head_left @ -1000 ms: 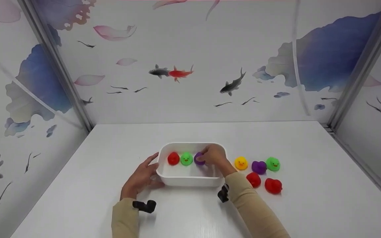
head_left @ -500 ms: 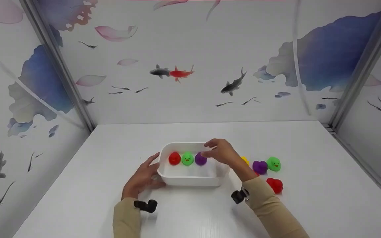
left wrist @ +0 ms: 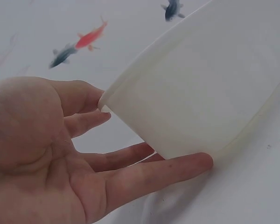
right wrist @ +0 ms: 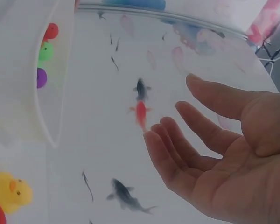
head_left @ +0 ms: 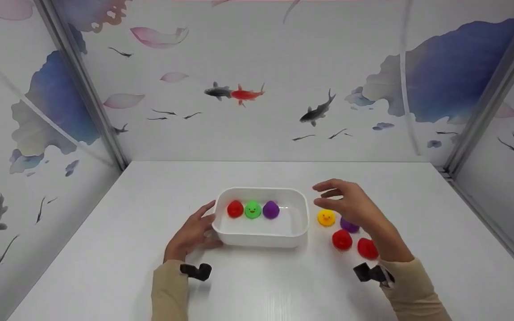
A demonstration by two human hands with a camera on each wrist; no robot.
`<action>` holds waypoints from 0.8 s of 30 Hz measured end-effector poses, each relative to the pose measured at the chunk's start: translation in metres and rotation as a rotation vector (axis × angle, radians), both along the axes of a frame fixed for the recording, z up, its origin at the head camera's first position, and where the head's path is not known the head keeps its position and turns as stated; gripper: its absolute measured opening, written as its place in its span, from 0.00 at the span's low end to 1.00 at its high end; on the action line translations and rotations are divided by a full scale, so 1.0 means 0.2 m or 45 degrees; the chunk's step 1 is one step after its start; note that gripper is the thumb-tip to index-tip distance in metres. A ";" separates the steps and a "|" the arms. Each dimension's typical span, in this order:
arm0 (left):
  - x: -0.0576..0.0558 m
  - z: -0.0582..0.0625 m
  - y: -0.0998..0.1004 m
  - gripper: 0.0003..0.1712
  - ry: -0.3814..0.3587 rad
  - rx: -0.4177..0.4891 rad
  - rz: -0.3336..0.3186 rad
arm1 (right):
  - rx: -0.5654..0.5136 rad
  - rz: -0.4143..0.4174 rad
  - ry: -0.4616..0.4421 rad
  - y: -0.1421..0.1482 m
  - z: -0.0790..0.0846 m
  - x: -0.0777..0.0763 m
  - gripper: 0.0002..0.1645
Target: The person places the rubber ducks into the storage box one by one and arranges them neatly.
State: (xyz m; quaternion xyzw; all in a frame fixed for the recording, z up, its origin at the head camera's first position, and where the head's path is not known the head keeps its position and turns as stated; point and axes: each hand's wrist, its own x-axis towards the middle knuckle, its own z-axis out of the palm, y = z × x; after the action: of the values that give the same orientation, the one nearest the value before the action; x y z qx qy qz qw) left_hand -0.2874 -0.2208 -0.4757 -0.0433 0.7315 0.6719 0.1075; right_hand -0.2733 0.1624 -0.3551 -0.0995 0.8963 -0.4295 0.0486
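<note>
White tub: sits just below the middle of the head view, on the white table;
Row in the tub: red toy at the left, green duck between, purple toy at the right; 3 toys, with bare tub floor right of them;
Left hand: left of the tub; fingers spread wide, touching its left end;
Right hand: right of the middle; up in the air, fingers wide and a bit bent, holding nothing;
Toys outside: yellow duck just right of the tub; other purple toy partly hidden by the hand; upper red toy and lower red toy below those;
Step for the toys: looks like being between 2 pick-ups;
Next move for the right hand: seems to call for coming down, pinching 1 toy softly and lifting it over the rim, with the tub kept steady.
</note>
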 end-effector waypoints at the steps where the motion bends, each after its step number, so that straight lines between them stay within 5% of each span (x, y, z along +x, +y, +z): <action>1: 0.00 0.00 0.00 0.33 -0.002 0.002 -0.003 | -0.004 0.003 0.008 0.04 0.01 0.00 0.27; 24: -0.02 0.00 0.00 0.32 -0.034 0.002 0.031 | -0.134 0.001 0.115 0.66 -0.14 -0.13 0.34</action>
State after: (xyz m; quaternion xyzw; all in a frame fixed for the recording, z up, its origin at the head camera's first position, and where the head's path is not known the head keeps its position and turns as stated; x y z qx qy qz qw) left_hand -0.2915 -0.2198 -0.4762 -0.0611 0.7290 0.6730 0.1091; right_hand -0.2985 0.2946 -0.3827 -0.1215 0.8737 -0.4711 0.0031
